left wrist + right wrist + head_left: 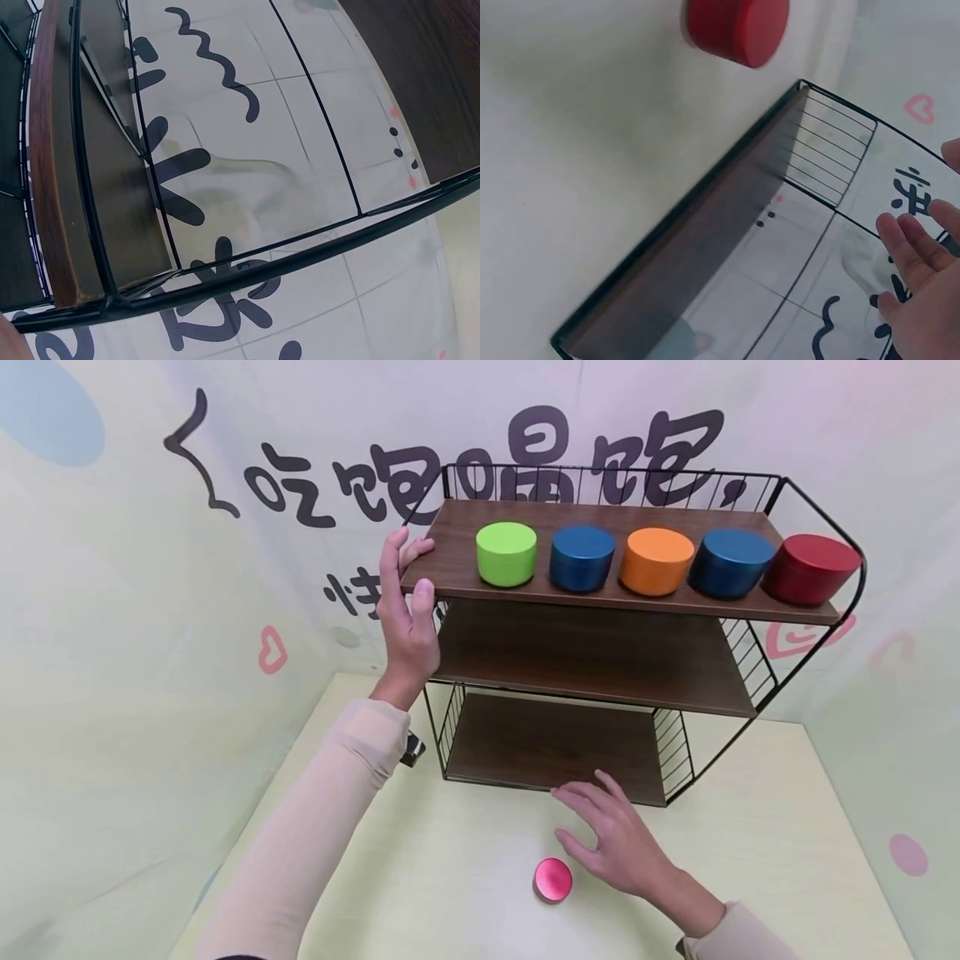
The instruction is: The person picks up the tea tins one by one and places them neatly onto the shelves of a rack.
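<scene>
A three-tier shelf rack [585,652] with dark wooden boards and black wire sides stands on the table. My left hand [408,627] grips the front left corner of its top board, thumb at the front. My right hand [618,843] hovers in front of the bottom board with fingers spread and slightly bent, holding nothing. Just left of it, a round red tin [553,881] rests on the table, apart from the fingers. That red tin [739,30] also shows at the top of the right wrist view.
Along the top board's front stand a green tin [507,554], a blue tin [582,558], an orange tin [657,562], another blue tin [731,562] and a dark red tin [813,568]. A printed curtain [187,568] hangs behind the pale table [810,827].
</scene>
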Demonstrator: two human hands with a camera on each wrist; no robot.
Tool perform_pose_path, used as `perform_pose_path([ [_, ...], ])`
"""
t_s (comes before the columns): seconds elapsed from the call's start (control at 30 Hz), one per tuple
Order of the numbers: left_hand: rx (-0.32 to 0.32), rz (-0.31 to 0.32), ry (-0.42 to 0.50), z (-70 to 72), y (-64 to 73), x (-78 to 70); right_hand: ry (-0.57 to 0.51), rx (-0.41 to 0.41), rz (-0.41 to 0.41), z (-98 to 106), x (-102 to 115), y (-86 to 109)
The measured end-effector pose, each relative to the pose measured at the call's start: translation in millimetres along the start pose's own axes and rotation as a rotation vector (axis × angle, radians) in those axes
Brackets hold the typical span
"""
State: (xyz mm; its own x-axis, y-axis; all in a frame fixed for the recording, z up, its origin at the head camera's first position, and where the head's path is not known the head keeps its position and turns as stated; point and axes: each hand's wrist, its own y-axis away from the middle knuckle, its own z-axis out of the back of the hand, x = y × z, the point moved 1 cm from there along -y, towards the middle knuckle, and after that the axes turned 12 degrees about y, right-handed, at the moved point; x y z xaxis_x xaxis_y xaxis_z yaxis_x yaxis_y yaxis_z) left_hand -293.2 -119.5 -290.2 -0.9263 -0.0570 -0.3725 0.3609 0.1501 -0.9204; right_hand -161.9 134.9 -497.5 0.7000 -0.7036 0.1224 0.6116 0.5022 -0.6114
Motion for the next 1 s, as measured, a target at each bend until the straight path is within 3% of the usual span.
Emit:
perform_pose_path([
  [0.47, 0.000, -0.003, 0.004, 0.1, -0.4, 0.1, -0.063, 0.204, -0.113, -36, 20, 38.2],
  [1.0, -0.002, -0.004, 0.007, -0.1, -0.5, 0.0, -0.048, 0.247, -0.125, -55, 24, 69.1],
])
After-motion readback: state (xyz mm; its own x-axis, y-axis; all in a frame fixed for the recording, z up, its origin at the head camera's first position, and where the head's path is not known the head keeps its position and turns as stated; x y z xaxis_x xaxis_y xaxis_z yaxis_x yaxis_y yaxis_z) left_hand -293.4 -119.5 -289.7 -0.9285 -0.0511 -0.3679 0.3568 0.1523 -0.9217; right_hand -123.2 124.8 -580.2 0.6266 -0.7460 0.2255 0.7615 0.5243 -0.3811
